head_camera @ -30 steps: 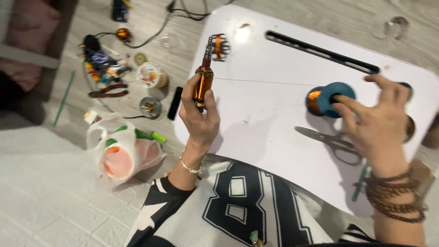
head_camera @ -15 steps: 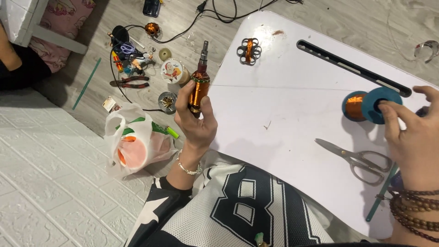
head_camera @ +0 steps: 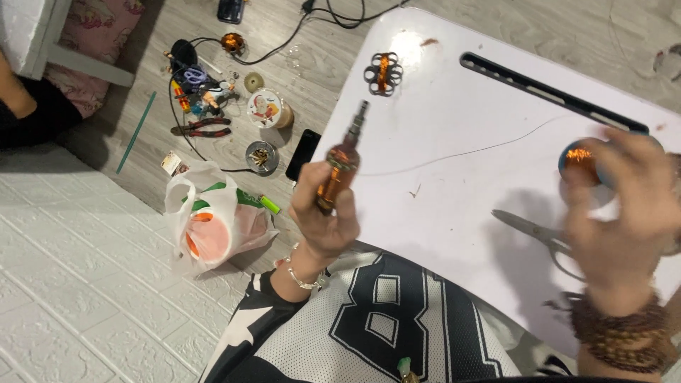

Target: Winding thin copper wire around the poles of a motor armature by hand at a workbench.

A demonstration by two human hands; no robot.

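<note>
Item held, left: a slim orange-and-copper wound tool [head_camera: 340, 167] with a grey metal tip is gripped upright in the left hand [head_camera: 323, 213], fingers curled round its lower body, thumb along the side. It is carried at the near left edge of the white table [head_camera: 461, 177], tip tilted slightly right. Compared with half a second ago, the hold is unchanged and the tool is kept at much the same place.

Item, right: the right hand [head_camera: 624, 213] is blurred; its fingers appear loosely spread, and whether anything is pinched cannot be told. It is now raised over the blue spool of copper wire [head_camera: 578, 159], which was earlier grasped at its side.

A thin wire [head_camera: 461, 152] is now seen stretched across the table from the spool toward the tool; it was not discernible before.

Also on the table: grey scissors [head_camera: 528, 230] just below the right hand, a small copper-wound part [head_camera: 383, 72] at the far left corner, a long black slot [head_camera: 546, 91].

On the floor, left: a plastic bag [head_camera: 206, 220], a black phone [head_camera: 303, 154], pliers [head_camera: 202, 128], a round tin [head_camera: 266, 108].
</note>
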